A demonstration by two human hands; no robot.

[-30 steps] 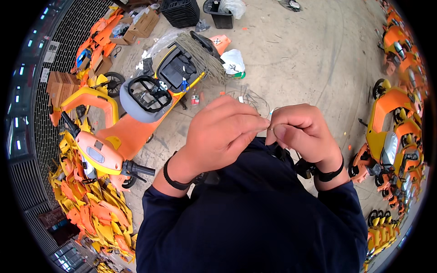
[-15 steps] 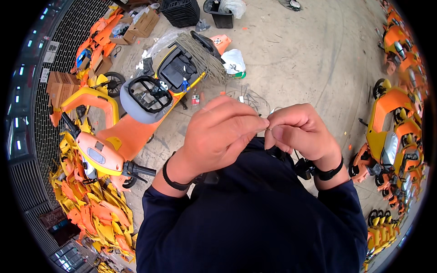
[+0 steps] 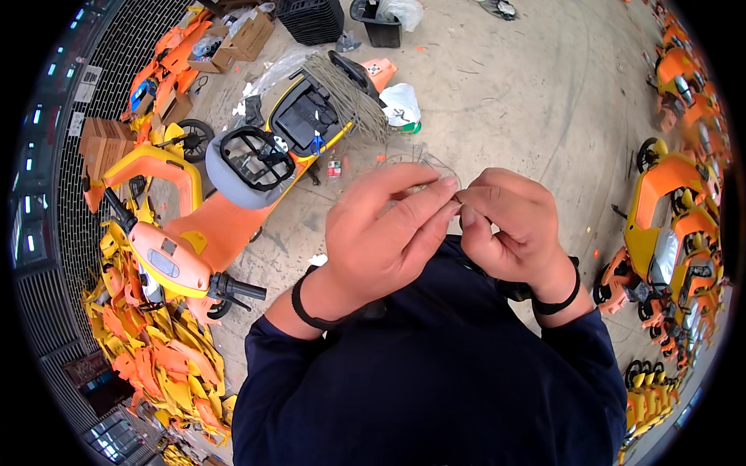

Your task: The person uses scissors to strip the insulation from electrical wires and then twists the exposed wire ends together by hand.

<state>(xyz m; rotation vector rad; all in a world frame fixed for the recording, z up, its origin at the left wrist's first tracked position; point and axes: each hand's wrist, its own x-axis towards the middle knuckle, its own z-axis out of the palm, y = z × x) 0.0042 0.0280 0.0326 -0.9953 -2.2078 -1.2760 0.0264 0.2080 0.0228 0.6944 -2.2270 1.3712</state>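
Observation:
My left hand [image 3: 388, 233] is closed in a pinch, thumb and fingertips pointing right. Facing it, my right hand [image 3: 514, 225] also pinches, its fingers curled. Their fingertips meet in front of my chest, around a tiny thin thing that looks like a bit of wire but is mostly hidden. Beyond my hands, thin loose wires [image 3: 423, 154] lie on the floor. To the left stands an orange and yellow scooter [image 3: 221, 225]. Its rear carries a grey basket-like part with a black frame [image 3: 252, 159], blue-handled scissors or pliers [image 3: 317, 144] and a bundle of grey-green strands [image 3: 346, 93].
Orange and yellow body panels [image 3: 159, 357] are heaped at the lower left. Cardboard boxes [image 3: 247, 37], stacked black crates [image 3: 311, 22] and a black bin [image 3: 378, 31] stand at the back. A white bag [image 3: 400, 105] lies beyond the scooter. More scooters [image 3: 660, 210] line the right side.
My right hand has turned and its fingers have shifted, with the knuckles now more upright. My left fingers have spread a little at the pinch. Both hands stay together at the fingertips.

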